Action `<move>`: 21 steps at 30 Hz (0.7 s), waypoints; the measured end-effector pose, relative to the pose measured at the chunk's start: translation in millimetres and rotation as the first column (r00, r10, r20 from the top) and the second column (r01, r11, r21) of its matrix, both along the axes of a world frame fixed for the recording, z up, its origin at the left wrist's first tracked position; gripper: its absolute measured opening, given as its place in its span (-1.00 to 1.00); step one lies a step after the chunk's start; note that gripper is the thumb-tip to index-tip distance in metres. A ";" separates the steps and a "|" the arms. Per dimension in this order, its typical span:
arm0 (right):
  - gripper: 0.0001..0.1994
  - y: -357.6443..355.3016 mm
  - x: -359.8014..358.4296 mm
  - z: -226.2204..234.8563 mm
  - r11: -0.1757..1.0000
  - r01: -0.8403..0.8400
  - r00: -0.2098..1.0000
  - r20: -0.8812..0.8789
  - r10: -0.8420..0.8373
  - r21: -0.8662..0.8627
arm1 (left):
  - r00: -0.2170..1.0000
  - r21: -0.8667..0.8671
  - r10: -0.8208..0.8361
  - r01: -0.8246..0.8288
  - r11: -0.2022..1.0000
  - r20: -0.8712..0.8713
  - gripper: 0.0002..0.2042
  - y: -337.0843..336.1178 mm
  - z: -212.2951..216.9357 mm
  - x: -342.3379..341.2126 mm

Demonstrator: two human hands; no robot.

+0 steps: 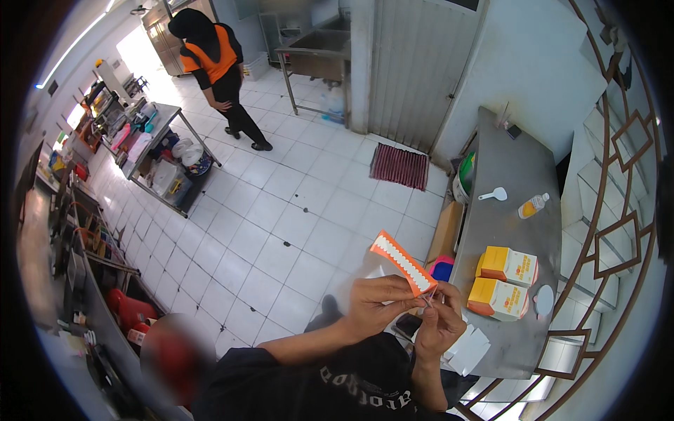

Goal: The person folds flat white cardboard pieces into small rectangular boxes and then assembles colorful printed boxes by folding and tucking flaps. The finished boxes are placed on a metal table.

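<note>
An orange strip of card with a white zigzag band (401, 263) points up and to the left from between my hands. It looks like a flattened piece of carton, though the lower end is hidden by my fingers. My left hand (379, 305) pinches it near that lower end, thumb against the fingers. Close beside it, my right hand (439, 324) is closed with its fingertips on the same end. Two yellow, orange and white cartons, a far one (507, 265) and a near one (498, 299), stand on the metal table (505, 217) to my right.
White folded card (469, 351) lies at the table's near end. Farther along are a round white lid (544, 299), a bottle (533, 206) and a white scoop (493, 194). Another person (217, 77) stands beyond a steel worktable (161, 130). A striped mat (399, 166) lies before the door.
</note>
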State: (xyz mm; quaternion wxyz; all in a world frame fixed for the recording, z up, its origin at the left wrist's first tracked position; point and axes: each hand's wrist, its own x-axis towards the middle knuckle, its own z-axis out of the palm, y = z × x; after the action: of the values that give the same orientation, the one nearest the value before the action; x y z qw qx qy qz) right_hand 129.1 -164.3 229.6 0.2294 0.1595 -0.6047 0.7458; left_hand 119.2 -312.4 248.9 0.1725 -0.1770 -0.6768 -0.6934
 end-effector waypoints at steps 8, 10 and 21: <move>-0.81 3.1 -5.4 -1.0 0.998 0.056 0.996 0.071 -0.058 0.025 | 0.998 -0.098 -0.016 0.022 0.995 0.061 -0.71 6.7 -5.9 11.2; -0.81 0.7 -9.6 -4.4 0.999 0.044 0.997 0.061 -0.044 -0.006 | 0.998 -0.031 -0.029 0.030 0.999 0.052 -0.67 9.3 -9.3 15.1; -0.70 8.1 -29.1 -47.0 0.988 0.145 0.979 0.152 -0.136 -0.047 | 0.932 -0.166 0.024 0.039 0.985 0.362 -0.70 -38.4 18.7 -6.2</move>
State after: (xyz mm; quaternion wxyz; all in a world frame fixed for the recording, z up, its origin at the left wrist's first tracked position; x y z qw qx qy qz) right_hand 100.0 -156.1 182.6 0.2404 0.0535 -0.6080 0.7547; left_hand 113.0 -350.7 267.6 0.0263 -0.0625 -0.7530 -0.6545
